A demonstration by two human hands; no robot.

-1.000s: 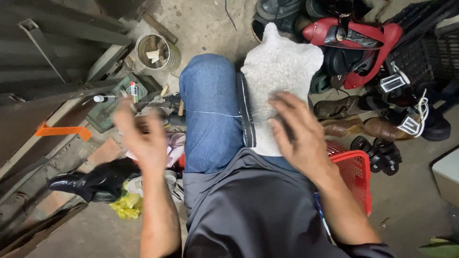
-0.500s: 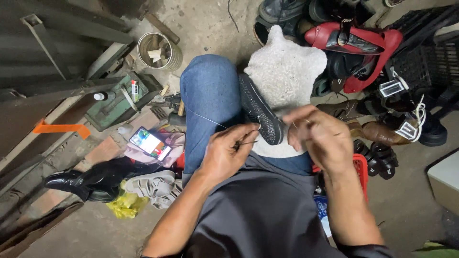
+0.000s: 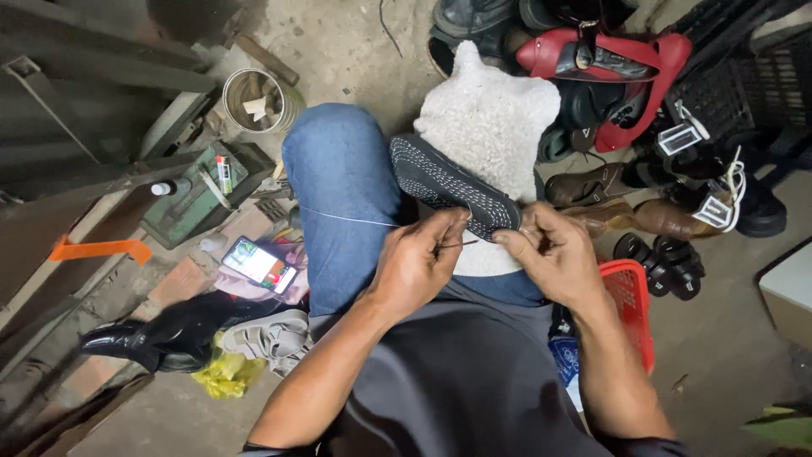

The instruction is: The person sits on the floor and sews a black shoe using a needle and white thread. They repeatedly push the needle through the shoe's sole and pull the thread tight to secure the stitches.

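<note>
Two hands now meet at the dark shoe [image 3: 452, 184], which lies sole-up on the white fleecy cloth [image 3: 491, 118] across the person's lap. A second ago the shoe sat edge-on beside the knee. The left hand [image 3: 419, 262], then spread above the clutter, has come across and is pinched shut on a thin needle [image 3: 457, 245], a pale thread [image 3: 347, 218] trailing left over the jeans. The right hand [image 3: 554, 254], earlier flat on the cloth, clamps the shoe's near end. The phone [image 3: 259, 264], previously covered, shows.
</note>
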